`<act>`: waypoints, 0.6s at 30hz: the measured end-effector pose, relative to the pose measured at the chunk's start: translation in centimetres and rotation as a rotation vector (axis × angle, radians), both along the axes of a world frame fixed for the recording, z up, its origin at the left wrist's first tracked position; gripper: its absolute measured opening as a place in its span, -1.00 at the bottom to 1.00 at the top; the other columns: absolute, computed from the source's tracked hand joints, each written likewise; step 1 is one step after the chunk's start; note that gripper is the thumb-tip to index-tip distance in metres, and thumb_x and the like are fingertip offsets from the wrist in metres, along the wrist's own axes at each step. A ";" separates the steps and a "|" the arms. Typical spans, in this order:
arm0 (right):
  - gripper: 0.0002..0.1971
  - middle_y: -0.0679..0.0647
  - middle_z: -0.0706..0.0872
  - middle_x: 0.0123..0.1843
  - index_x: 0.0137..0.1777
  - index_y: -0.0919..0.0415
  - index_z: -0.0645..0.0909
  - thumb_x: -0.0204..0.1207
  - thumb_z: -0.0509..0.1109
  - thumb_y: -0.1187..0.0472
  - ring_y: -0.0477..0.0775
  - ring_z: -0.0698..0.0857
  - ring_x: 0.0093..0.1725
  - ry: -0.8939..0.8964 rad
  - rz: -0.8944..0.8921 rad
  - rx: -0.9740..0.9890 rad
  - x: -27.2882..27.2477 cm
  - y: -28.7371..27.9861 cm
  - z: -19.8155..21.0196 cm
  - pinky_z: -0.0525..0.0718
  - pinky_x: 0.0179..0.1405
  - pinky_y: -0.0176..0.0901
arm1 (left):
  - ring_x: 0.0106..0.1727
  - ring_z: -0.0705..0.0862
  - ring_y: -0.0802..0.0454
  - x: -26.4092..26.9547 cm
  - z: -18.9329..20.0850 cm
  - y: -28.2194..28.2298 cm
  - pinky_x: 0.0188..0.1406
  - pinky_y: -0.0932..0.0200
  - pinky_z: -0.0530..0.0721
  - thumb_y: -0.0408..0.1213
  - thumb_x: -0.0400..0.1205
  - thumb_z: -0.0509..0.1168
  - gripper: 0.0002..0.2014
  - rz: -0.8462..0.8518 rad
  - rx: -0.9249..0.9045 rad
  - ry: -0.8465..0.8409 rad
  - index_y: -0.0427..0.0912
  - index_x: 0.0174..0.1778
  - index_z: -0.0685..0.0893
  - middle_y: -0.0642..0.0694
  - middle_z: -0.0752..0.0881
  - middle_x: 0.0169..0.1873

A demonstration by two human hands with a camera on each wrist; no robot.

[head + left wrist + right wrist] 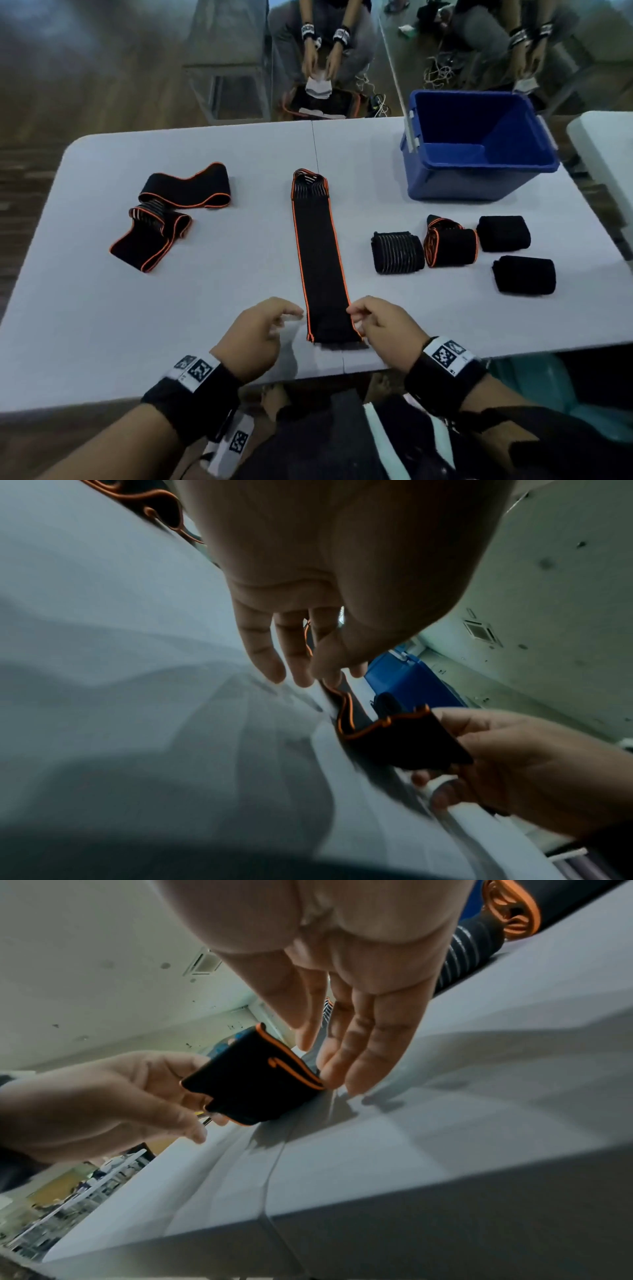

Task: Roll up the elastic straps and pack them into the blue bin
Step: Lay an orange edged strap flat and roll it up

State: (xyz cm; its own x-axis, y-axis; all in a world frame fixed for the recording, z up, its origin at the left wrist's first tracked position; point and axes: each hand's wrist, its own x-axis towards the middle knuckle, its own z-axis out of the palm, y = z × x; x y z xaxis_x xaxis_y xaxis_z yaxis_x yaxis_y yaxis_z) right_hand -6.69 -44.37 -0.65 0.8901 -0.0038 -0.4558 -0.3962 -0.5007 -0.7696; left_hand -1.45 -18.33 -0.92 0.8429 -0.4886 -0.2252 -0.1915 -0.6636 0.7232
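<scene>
At the near edge of the smooth white plastic table (102, 308), the left hand (253, 334) and right hand (385, 330) flank the near end of a long black elastic strap with orange piping (320, 253). That end is folded over into a short flat flap. The right wrist view shows the left thumb and fingers pinching one side of the flap; the right hand's fingers (356, 1047) are nearly straight, tips pressing the flap's other side down at the tabletop, not curled around it. The strap runs straight away from the person, flat on the table, its far end bunched with pale ribbed stripes.

Farther right lie four rolled straps (455, 245), stubby cylinders: one striped, one orange-edged, two plain black. To the left, a loose orange-edged strap (168, 212) lies in slack folds. At the far right corner stands a rectangular blue plastic bin (479, 164), its visible interior holding no straps.
</scene>
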 end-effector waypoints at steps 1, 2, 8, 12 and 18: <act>-0.63 -0.02 0.71 0.03 0.10 -0.02 0.68 0.56 0.21 0.45 0.01 0.71 0.00 -0.013 0.043 -0.027 0.0 -0.1 -0.1 0.72 0.05 -0.16 | 0.06 0.62 0.42 -0.9 -0.2 0.2 0.14 0.46 0.55 -0.57 0.38 0.13 -0.40 -0.014 -0.014 -0.013 0.10 0.20 0.72 0.25 0.71 0.12; -0.59 -0.05 0.67 0.05 0.15 0.01 0.68 0.51 0.24 0.50 -0.04 0.69 0.01 -0.035 0.109 -0.073 0.0 -0.2 -0.2 0.65 0.08 -0.27 | 0.10 0.62 0.38 -1.5 -0.3 0.2 0.20 0.38 0.57 -0.51 0.36 0.13 -0.40 -0.022 -0.021 -0.018 0.05 0.24 0.72 0.23 0.72 0.15; -0.56 -0.14 0.57 0.03 0.19 -0.04 0.68 0.32 0.64 0.26 -0.19 0.62 -0.01 -0.111 0.283 -0.175 0.5 -0.5 -0.7 0.51 0.02 -0.55 | 0.12 0.69 0.02 -3.4 -0.2 -0.3 0.17 0.11 0.63 -0.31 0.41 0.50 -0.49 -0.018 0.048 -0.044 0.02 0.31 0.71 0.11 0.77 0.18; -0.59 -0.10 0.60 0.04 0.16 0.04 0.72 0.32 0.65 0.29 -0.12 0.62 0.00 -0.227 0.327 -0.194 0.5 -0.3 -0.8 0.49 0.07 -0.50 | 0.26 0.64 0.01 -4.3 -0.5 -1.2 0.28 0.03 0.62 -0.27 0.41 0.48 -0.47 0.018 0.009 -0.121 -0.03 0.35 0.66 0.05 0.67 0.27; -0.64 -0.03 0.61 0.06 0.15 0.11 0.71 0.35 0.61 0.31 -0.02 0.64 0.01 -0.313 0.344 -0.226 0.1 0.0 -0.7 0.58 0.12 -0.27 | 0.34 0.62 -0.12 -4.9 -1.3 -2.5 0.41 0.14 0.50 -0.36 0.47 0.46 -0.42 0.001 0.060 -0.223 -0.09 0.47 0.61 -0.02 0.58 0.49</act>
